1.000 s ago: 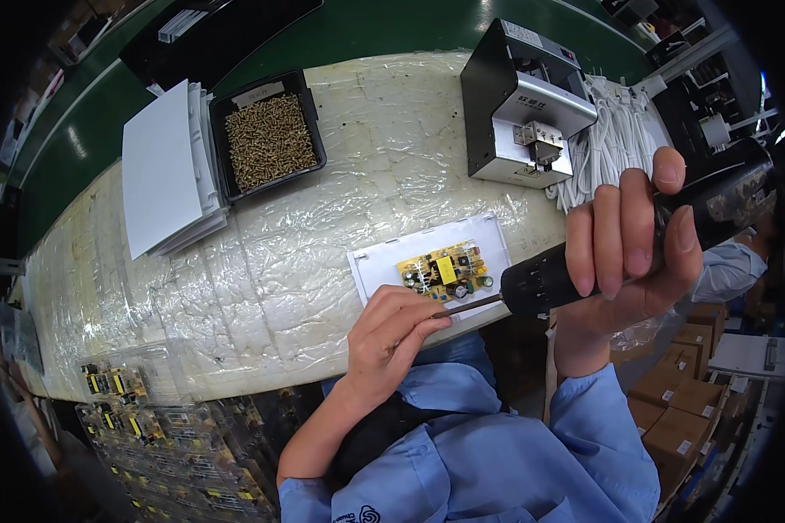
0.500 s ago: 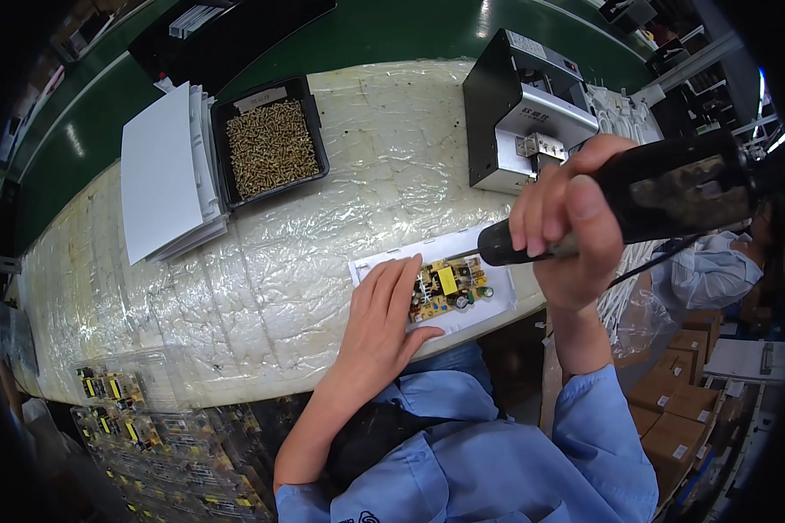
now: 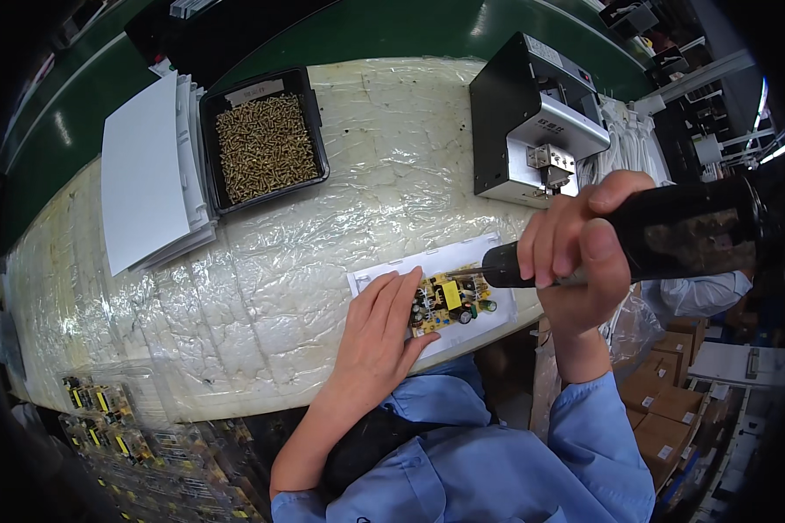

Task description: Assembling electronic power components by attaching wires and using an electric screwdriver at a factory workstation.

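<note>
A circuit board [image 3: 452, 298] with a yellow transformer lies on a white panel [image 3: 384, 268] near the table's front edge. My left hand [image 3: 377, 327] rests across the panel's left part, fingers stretched out flat, thumb apart at the board's near side. Fingers of my right hand [image 3: 580, 248] are wrapped round a black electric screwdriver [image 3: 685, 231], held nearly level. Its thin bit [image 3: 467, 272] reaches left over the far side of the board. Whether the tip touches a screw is too small to tell.
A black bin of brass-coloured screws [image 3: 266, 148] stands beside stacked white panels [image 3: 148, 174] at the far left. Back right is a black-and-silver machine [image 3: 532, 122]. More circuit boards [image 3: 100, 401] sit in clear trays at the lower left; cardboard boxes [image 3: 663, 410] stand at lower right.
The right hand and screwdriver have shifted slightly down and right in the picture, with the bit now over the board. The left hand stays on the panel. The whole view has shifted a little.
</note>
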{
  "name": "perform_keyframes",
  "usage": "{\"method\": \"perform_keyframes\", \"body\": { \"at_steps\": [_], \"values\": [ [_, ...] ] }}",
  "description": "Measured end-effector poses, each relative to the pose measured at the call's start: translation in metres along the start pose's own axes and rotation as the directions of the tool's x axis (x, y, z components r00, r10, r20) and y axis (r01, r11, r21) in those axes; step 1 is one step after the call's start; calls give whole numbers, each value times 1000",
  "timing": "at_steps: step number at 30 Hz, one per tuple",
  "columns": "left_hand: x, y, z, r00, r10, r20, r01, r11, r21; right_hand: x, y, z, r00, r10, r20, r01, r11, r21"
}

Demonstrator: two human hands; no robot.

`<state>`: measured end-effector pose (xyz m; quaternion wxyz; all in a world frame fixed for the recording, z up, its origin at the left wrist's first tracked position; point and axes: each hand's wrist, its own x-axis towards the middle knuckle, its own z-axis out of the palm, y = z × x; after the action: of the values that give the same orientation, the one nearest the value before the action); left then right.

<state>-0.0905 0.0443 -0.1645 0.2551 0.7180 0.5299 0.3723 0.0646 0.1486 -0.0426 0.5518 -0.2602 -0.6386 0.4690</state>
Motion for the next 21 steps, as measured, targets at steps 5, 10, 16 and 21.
{"method": "perform_keyframes", "body": {
  "at_steps": [5, 10, 16, 21],
  "values": [
    [2, -6, 0, 1000, -2, 2, 2, 1000, -12, 1, 6, 4, 1000, -8, 14, 8, 1000, -7],
    [4, -9, -3, 1000, 3, 27, -3, 1000, -14, 2, 12, 6, 997, -12, 71, 11, 1000, 20],
    [2, -15, -5, 999, 0, 37, 1, 1000, -24, 4, 24, 4, 971, -30, 237, -38, 960, 276],
    [0, -24, -8, 999, 27, 33, -25, 999, -46, 3, 21, 16, 953, 43, 299, -135, 946, 293]
  ]
}}
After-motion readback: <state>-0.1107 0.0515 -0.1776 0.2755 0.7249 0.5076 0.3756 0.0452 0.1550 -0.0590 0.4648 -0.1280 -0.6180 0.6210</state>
